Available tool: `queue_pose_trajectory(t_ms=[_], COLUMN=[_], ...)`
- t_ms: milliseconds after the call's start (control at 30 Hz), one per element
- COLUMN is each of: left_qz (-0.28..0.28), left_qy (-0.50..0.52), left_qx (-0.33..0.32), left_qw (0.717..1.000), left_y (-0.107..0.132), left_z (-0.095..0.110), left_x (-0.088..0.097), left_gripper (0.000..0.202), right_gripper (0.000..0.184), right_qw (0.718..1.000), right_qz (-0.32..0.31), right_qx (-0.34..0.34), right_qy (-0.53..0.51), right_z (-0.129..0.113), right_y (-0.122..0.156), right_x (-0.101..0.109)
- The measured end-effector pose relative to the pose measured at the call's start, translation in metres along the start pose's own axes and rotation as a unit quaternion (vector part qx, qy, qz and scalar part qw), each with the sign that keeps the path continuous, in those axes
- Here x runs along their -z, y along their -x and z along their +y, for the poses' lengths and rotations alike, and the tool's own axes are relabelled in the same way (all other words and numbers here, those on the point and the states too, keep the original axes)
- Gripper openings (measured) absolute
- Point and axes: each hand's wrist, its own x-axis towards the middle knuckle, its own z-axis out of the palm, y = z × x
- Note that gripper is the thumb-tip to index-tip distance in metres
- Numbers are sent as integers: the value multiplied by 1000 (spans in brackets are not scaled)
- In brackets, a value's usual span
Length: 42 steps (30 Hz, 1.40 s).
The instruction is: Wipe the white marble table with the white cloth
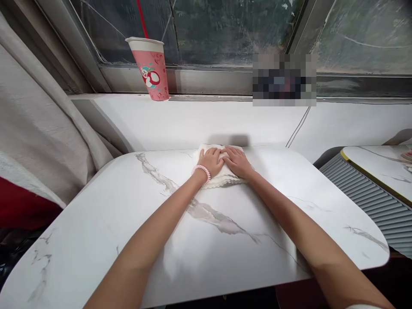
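Note:
A cream cloth [225, 179] with a wavy edge lies on the white marbled table [103, 206], close to the wall at its far side. My left hand [210, 161] rests flat on the cloth's left part, fingers stretched forward, with a pink coiled band [202, 171] round the wrist. On the right part of the cloth lies my right hand [237, 161], also flat, its fingers pointing left and forward. The two hands almost meet in the middle. Much of the cloth is hidden under them.
A pink paper cup [154, 73] with a red straw stands on the window sill. To its right a blurred patch [284, 81] hides something, with thin cords below. A grey curtain [38, 107] hangs at left. Another table [383, 169] stands at right.

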Motion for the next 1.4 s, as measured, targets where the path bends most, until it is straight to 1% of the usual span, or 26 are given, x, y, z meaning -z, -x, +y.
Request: queue_pose_trajectory(t_ms=[67,167,300,433,533,633,733,833,933,1067,1167,1300,1400], left_qz=[4,14,27,22,13,8,3,3,4,-5,-2,-17,-36], left_qy=[3,5,-10,-21,-25,-25,-23,-27,-30,-23,-6,20,51], left_qx=[4,9,26,16,16,20,9,6,2,-48,-65,-72,-104], left_qw=[1000,1000,999,999,999,999,1000,1000,1000,999,998,997,993], left_y=[-17,-35,-48,-45,-37,-27,-14,6,33,75,106,142,161], left_z=[-5,-6,-4,-2,2,10,22,38,54,73,90,116,134], left_x=[-3,-7,-12,-14,-13,-12,-13,-13,-12,-8,-6,-7,-6], left_gripper=[39,40,39,42,43,44,44,45,48,50,52,56,61], right_gripper=[44,50,46,46,46,45,45,44,43,45,45,45,47], right_qw=[1000,1000,999,999,999,999,999,998,998,998,997,997,998], right_qz=[0,7,18,29,33,38,46,54,42,27,26,32,20], right_qx=[-15,-21,-14,-16,-23,-22,-18,-10,8,32,50,70,64], right_qy=[9,22,32,10,10,14,16,25,34,44,47,33,21], right_z=[10,26,39,40,35,30,28,25,18,3,-7,-12,-12], right_y=[-15,-30,-39,-37,-31,-19,0,26,58,107,144,184,209], right_x=[-1,-1,-2,-2,-1,1,4,9,19,33,43,58,73])
